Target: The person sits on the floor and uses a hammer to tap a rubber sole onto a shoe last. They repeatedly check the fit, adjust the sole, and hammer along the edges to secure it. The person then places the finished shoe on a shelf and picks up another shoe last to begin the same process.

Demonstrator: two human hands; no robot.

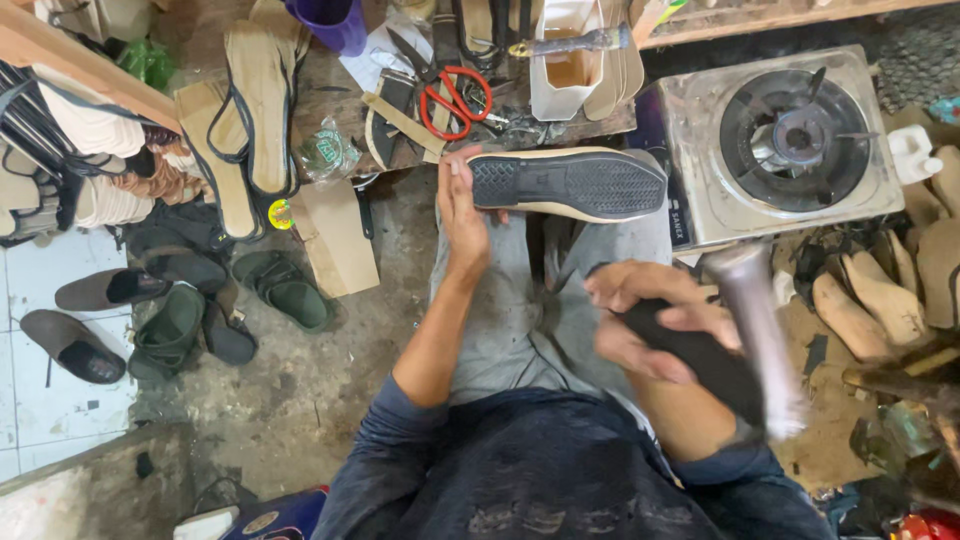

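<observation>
The person's dark blue sleeves and grey trousers fill the lower middle of the view, and just above them the right hand [655, 320] is closed around the black handle of a hammer [745, 335] — its silvery head is blurred, angled up and to the right above the lap. The left hand [458, 205] reaches forward with its grip pressed against the heel end of a shoe [570, 183], fingers laid flat along it, thumb hidden behind. That shoe lies sole-up across the knees, black tread facing the camera with a pale tan edge round it, its toe pointing right toward a single-burner gas stove [780, 140] that stands just beside it. Beyond the shoe a cluttered bench [335, 85] carries red-handled scissors [450, 100], a purple cup [335, 22], a white box [568, 65] and several tan insoles [262, 100] edged in black. On the floor to the left lie green sandals [290, 290] and brown slip-on shoes [85, 320] — well apart from the hands. Wooden shoe lasts [865, 300] sit at the right edge, near the stove.
</observation>
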